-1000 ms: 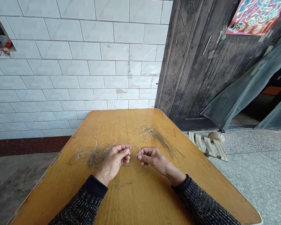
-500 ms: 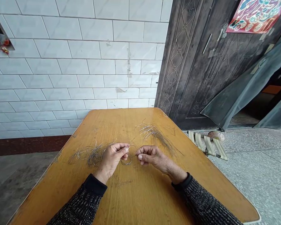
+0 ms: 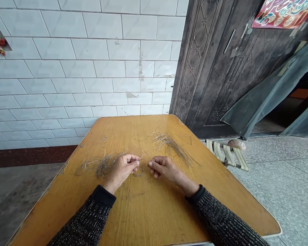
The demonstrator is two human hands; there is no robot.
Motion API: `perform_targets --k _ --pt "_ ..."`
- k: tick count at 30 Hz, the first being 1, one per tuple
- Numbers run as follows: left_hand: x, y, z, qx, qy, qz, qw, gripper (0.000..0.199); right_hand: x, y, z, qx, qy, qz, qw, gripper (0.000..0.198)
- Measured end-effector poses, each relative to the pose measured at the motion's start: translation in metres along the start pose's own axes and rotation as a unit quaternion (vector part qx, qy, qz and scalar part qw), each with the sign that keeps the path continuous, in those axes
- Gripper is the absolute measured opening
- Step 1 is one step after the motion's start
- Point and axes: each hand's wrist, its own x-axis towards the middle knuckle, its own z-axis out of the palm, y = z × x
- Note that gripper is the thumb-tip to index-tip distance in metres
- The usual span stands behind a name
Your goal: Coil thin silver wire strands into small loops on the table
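Above the middle of the wooden table (image 3: 143, 218), my left hand (image 3: 123, 169) is closed in a pinch on a thin metal wire (image 3: 139, 175). A short end of it sticks out past the fingertips, and a curved loop hangs below them. My right hand (image 3: 164, 168) faces it across a small gap, thumb and forefinger pressed together. What lies in that pinch, if anything, is too fine to make out. Beside my left hand spreads a tangle of curled wires (image 3: 102, 167). Beyond my right hand lies a bundle of straighter wires (image 3: 176, 147).
A white tiled wall (image 3: 97, 71) stands behind the table's far edge. To the right are a dark carved door (image 3: 207, 75) and a grey-green curtain (image 3: 267, 89). A striped strap seat (image 3: 228, 155) sits on the floor beside the table's right edge.
The wire loop that spanned the space between both hands no longer shows there. My right hand has shifted slightly left, still pinched. The camera view has tilted a little.
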Motion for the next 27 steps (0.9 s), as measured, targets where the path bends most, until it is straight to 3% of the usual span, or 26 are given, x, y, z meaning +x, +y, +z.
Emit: perform_targets --k 4,9,18,21,25,27 --pt "-0.002 0.0 0.008 0.008 -0.002 -0.013 1.0 0.008 0.005 0.01 0.0 -0.039 0.02 0.0 0.999 0.028" --pt "0.002 -0.002 0.007 0.038 0.02 -0.003 0.999 0.006 0.007 0.009 0.005 -0.169 0.057 -0.007 0.984 0.025" --pt "0.008 -0.016 -0.004 0.22 0.051 0.115 0.967 0.005 0.012 0.01 0.018 -0.372 0.095 -0.041 0.922 0.023" --pt "0.004 -0.014 -0.005 0.311 0.04 0.118 0.942 0.005 0.012 0.012 0.019 -0.413 0.087 -0.035 0.906 0.024" --pt "0.0 -0.007 -0.004 0.472 0.022 0.115 0.874 0.01 0.011 0.01 0.019 -0.431 0.076 -0.02 0.899 0.024" --pt "-0.001 -0.004 -0.004 0.504 0.021 0.124 0.854 0.009 0.01 0.009 0.019 -0.425 0.075 -0.025 0.902 0.024"
